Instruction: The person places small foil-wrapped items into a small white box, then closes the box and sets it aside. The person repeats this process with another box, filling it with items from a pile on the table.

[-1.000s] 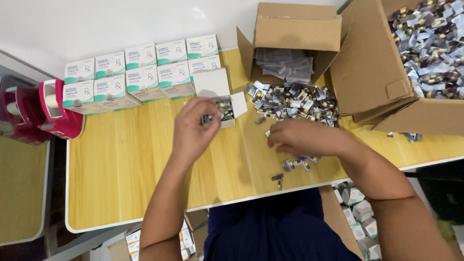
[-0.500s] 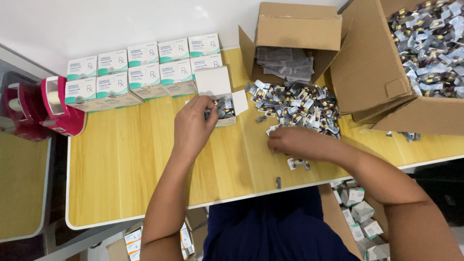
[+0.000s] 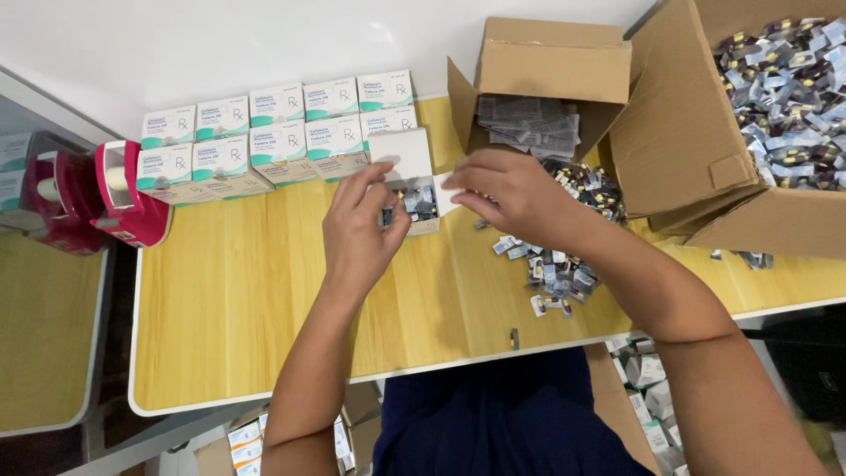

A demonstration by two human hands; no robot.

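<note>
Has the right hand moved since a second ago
Yes. The right hand has left the loose foil packets near the table's front edge and gone up and left, to the open white box beside the left hand.

Left of the fingers [image 3: 374, 189], a red tape dispenser [image 3: 132, 207] is seen on the bench [image 3: 238, 326]; closed white-and-teal cartons [image 3: 264, 132] are lined behind; two cardboard boxes [image 3: 696, 132] are set rightward.

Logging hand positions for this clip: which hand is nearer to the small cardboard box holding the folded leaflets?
Right. The right hand lies just below the small cardboard box, beside its lower flap. The left hand is farther off to the left, at the open white carton of blister strips.
</note>
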